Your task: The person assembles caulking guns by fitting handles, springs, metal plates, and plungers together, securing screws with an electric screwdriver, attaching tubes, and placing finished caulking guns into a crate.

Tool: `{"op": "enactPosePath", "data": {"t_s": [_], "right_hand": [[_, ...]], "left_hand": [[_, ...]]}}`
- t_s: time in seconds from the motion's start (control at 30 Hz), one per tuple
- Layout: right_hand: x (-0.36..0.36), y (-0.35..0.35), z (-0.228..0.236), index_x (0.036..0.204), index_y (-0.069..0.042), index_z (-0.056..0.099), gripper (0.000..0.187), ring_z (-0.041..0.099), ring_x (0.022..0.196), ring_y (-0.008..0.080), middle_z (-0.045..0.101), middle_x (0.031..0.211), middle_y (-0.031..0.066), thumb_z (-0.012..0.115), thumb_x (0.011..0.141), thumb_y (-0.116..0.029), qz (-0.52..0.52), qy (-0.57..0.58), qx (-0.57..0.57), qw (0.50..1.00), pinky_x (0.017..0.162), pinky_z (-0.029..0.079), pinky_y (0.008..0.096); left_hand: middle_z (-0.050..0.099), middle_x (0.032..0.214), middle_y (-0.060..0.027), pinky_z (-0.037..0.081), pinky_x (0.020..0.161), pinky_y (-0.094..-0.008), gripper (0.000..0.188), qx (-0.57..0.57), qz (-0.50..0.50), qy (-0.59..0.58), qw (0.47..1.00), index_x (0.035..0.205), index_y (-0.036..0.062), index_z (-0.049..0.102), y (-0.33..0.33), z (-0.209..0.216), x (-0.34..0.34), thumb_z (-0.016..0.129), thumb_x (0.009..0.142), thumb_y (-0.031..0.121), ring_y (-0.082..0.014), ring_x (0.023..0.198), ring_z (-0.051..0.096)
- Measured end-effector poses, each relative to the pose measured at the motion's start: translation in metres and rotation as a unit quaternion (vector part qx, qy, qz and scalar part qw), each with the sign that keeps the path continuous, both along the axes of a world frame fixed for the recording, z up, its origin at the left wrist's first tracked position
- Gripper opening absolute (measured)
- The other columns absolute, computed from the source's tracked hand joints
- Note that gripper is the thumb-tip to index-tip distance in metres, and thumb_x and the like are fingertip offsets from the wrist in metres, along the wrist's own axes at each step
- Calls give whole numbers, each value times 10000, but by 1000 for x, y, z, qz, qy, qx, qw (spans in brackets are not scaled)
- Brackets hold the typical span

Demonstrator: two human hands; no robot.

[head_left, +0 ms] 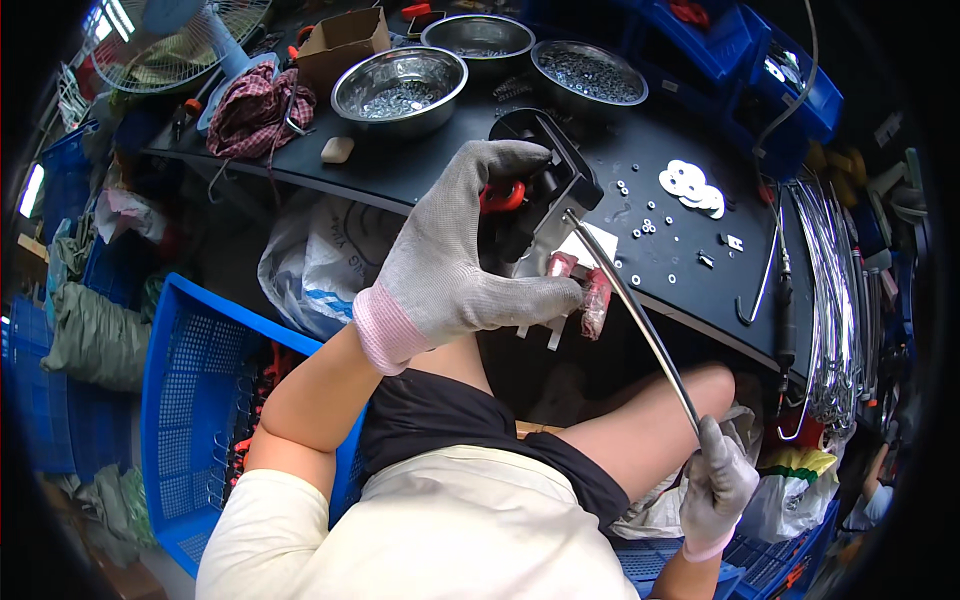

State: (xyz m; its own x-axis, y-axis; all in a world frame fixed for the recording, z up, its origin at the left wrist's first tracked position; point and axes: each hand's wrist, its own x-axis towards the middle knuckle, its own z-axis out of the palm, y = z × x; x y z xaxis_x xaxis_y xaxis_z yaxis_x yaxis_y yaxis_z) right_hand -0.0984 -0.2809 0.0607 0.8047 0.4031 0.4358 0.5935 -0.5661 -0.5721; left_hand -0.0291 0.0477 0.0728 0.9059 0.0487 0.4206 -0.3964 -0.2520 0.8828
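Observation:
My left hand [440, 240], in a grey glove with a pink cuff, grips a black assembly [570, 170] at the table's near edge. A red piece [502, 197] shows on the assembly beside my palm; its far side is hidden. My right hand [716, 485], also gloved, is low at the right with its fingers closed round the lower end of a shiny metal rod [648, 328]. The rod slants up to the left, and its upper end meets the assembly. Just below the assembly, a metal bracket with red wrapped prongs [596, 305] juts from the table edge.
On the black table [600, 135] stand steel bowls [400, 90] of small metal parts. White discs [690, 185] and small nuts lie at its right. Many long metal rods [830, 300] hang at the right edge. A blue crate [195, 420] stands at my left.

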Motion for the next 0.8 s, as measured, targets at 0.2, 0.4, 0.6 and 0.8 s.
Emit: {"op": "enactPosePath", "data": {"t_s": [0.2, 0.4, 0.6, 0.8], "right_hand": [[8, -7, 18, 1227, -49, 624, 552, 374, 501, 65, 409, 576, 3, 520, 717, 139, -6, 144, 14, 989, 481, 316, 224], [28, -12, 20, 1358, -8, 475, 456, 389, 503, 53, 453, 628, -32, 541, 908, -43, 20, 609, 202, 767, 446, 299, 205], [20, 18, -30, 1339, -38, 516, 508, 363, 531, 39, 403, 624, -47, 467, 847, 79, -15, 406, 134, 904, 482, 323, 182], [17, 29, -60, 1406, -97, 442, 534, 336, 517, 37, 373, 624, -52, 535, 887, -8, 22, 430, 203, 879, 467, 306, 167]], "left_hand": [[533, 1181, -67, 409, 994, -294, 852, 176, 14, -30, 984, 1264, 33, 470, 11, 11, 2, 890, 539, 190, -143, 1101, 513], [617, 1036, -72, 496, 893, -272, 730, 260, 40, -88, 961, 1199, 46, 526, 11, 4, 16, 865, 560, 144, -140, 951, 607], [638, 1037, -107, 516, 859, -284, 667, 279, 74, -75, 955, 1165, 46, 545, 4, -14, 25, 842, 579, 157, -192, 906, 647], [649, 1009, -99, 534, 806, -280, 624, 270, 104, -100, 952, 1158, 40, 563, 9, -33, 34, 807, 593, 137, -191, 874, 655]]}}
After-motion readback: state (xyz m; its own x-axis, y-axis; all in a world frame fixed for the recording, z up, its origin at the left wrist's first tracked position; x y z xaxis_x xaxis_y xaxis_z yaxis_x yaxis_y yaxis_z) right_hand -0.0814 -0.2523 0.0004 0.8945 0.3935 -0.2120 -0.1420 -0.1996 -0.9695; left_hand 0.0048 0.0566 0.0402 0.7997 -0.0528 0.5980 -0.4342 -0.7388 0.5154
